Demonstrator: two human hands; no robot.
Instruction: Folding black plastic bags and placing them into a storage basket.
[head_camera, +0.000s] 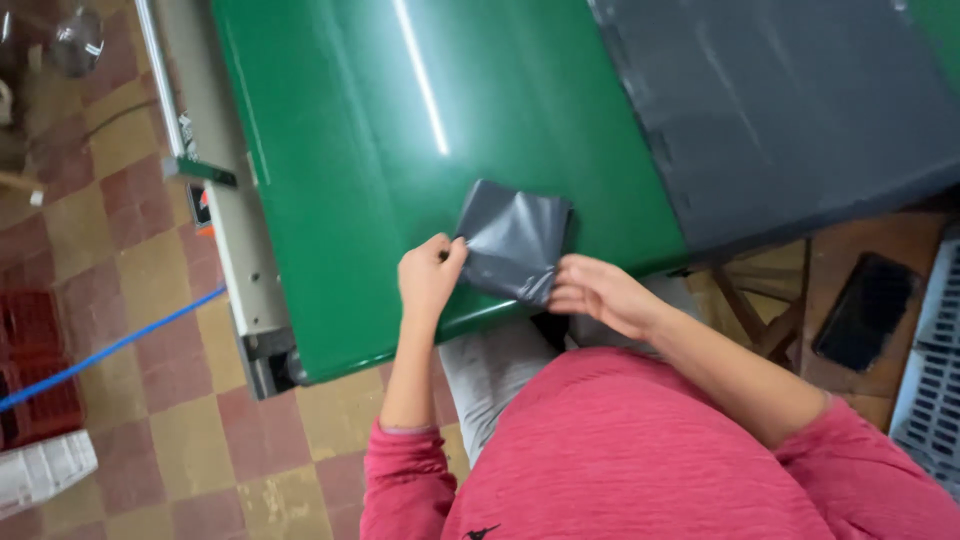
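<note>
Lying flat on the green table (400, 150), a folded grey plastic bag (513, 240) is pinched at both near corners: left hand (428, 277) closed on one edge, right hand (598, 293) fingertips gripping the other. Even tension is best kept so creases stay square. Beyond the right hand, a larger grey sheet (790, 100) is spread.

So the folded bag (515, 240) sits on the surface (380, 150) near its front edge, left hand (428, 277) on its left corner, right hand (598, 293) at its lower right. Big sheet (790, 100) lies further back right; phone (865, 312) on a stool off right.
</note>
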